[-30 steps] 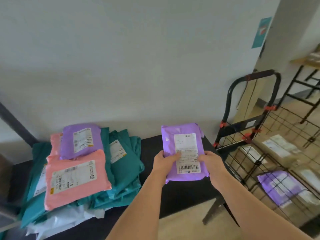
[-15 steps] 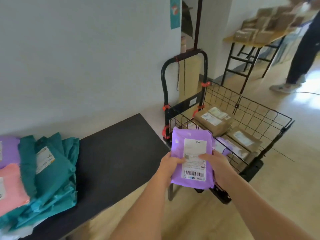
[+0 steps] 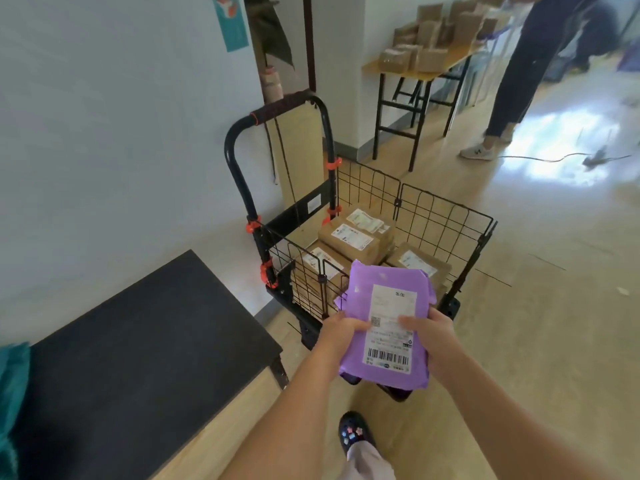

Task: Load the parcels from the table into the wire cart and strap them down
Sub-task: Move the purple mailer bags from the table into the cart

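Observation:
I hold a purple parcel with a white shipping label in both hands, just above the near edge of the black wire cart. My left hand grips its left edge and my right hand its right edge. Inside the cart lie several brown cardboard parcels with white labels. The black table is at the lower left, with a teal parcel at its far left edge.
The cart's black handle stands against the white wall. A wooden table stacked with brown boxes is at the back right. Another person's legs stand beside it, and a cable runs across the floor. My shoe is below.
I turned from the table toward the cart, carrying the purple parcel in both hands. The pile of parcels has slid out of view to the left, and the cart is closer.

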Motion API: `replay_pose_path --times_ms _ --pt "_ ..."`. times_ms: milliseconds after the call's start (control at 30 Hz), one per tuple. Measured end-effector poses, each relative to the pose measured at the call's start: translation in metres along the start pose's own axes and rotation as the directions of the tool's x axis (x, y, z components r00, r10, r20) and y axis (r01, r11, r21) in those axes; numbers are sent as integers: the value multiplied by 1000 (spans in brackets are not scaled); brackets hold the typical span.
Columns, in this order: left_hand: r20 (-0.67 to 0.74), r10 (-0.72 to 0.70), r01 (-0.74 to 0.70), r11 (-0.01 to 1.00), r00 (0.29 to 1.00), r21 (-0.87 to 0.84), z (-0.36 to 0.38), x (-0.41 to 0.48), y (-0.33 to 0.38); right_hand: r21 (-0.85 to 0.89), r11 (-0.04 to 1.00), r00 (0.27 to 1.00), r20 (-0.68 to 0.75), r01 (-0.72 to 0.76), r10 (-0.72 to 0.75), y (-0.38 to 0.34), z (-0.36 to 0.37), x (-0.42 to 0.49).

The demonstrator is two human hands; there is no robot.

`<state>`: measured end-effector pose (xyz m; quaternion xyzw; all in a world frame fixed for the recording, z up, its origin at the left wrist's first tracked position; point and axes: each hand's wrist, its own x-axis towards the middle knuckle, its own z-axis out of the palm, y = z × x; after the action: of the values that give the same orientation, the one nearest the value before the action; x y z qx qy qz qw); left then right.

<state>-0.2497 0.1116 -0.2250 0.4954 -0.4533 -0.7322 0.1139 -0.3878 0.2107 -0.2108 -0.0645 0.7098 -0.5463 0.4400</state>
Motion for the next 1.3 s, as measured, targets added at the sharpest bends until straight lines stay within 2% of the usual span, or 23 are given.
replay_pose_path --times_ms 167,433,567,667,800,967,1133,1200,1233,1300 --pt "27 -21 20 999 999 40 26 60 22 32 999 1000 -19 -16 17 -28 -15 52" --pt "51 -81 75 992 995 99 47 158 68 93 991 983 -150 -91 104 -89 -17 155" --pt "55 -125 118 986 991 117 48 192 84 265 961 979 -159 -81 127 -106 -18 189" --pt "68 -161 162 987 985 -1 51 210 89 391 915 975 -143 -99 167 -115 -22 206" --pt "43 -186 190 974 982 -127 61 230 93 402 900 978 -43 -169 204 -121 -22 225" --pt "-116 -202 160 943 973 -293 69 260 101 348 891 950 -6 -291 312 -123 -11 268" --pt "-272 -249 150 929 930 -338 76 287 98 242 913 937 -38 -329 348 -136 -17 330" --pt "-335 -287 157 917 897 -366 83 295 94 79 950 953 -9 -302 304 -144 -28 357" --pt "-363 -314 168 909 877 -381 89 299 92 -60 959 960 29 -278 280 -149 -33 370" --pt "-392 -361 191 892 846 -410 103 311 85 -362 911 962 108 -198 252 -154 -41 398"
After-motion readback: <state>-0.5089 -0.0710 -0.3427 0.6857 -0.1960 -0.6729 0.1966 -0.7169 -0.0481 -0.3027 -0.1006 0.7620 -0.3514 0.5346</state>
